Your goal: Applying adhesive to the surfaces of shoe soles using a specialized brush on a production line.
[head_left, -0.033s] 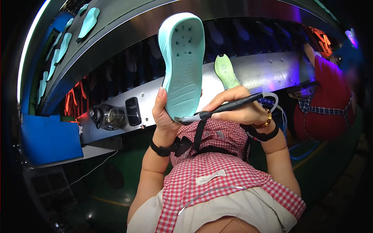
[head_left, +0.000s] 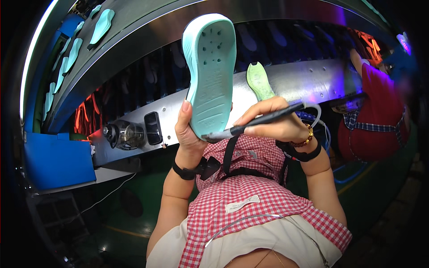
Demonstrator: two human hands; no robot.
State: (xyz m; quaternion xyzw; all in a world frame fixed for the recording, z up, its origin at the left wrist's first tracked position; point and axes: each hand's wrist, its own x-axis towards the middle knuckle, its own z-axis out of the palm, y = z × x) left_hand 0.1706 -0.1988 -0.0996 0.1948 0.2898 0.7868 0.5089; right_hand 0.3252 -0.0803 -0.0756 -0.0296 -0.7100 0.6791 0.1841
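Observation:
My left hand grips the near end of a light turquoise shoe sole and holds it up, with the thumb along its left edge. Small holes dot the far part of the sole's inner face, and curved ridges cross the near part. In my right hand is a black-handled brush with a pale tube at its back end. The brush's grey tip touches the sole's near rim, close to my left fingers. Beyond my right hand, a pale green sole-shaped piece lies on the metal bench.
A metal bench runs across in front of me. On it stand a clear jug with a black lid and a black divided tray. More turquoise soles lie on the belt at left. A person in red is at right.
My right hand and the brush have shifted very slightly, and the brush looks blurred by motion. The sole stays almost where it was.

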